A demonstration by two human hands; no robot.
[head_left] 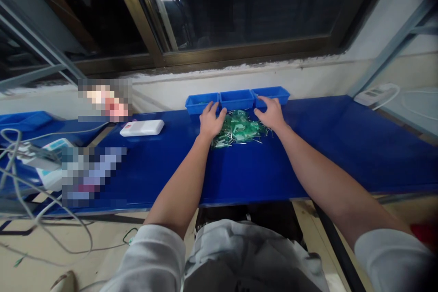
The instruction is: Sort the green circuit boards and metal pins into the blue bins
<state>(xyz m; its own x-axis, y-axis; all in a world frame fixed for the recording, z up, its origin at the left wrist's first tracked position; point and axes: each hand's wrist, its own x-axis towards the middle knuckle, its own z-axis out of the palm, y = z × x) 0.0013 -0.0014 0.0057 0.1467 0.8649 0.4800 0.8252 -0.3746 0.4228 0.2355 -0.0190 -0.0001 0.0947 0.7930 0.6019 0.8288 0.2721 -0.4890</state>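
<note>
A heap of small green components with thin metal leads (pixel 237 128) lies on the blue workbench (pixel 342 155). My left hand (pixel 211 121) rests palm down at the heap's left end, holding nothing, its fingertips close to the front of the blue plastic bins. My right hand (pixel 271 113) sits at the heap's far right end, fingers apart, with its fingertips on or just at the rim of the right bin (pixel 273 95). Next to that bin stand the middle bin (pixel 237 99) and the left bin (pixel 201 104). Their insides are mostly hidden.
A white flat box (pixel 142 127) lies left on the bench. Beyond it are pixelated objects, a white device with tangled grey cables (pixel 34 155), and a blue tray (pixel 25 121). A white power strip (pixel 375 95) sits at the right end, below a dark window.
</note>
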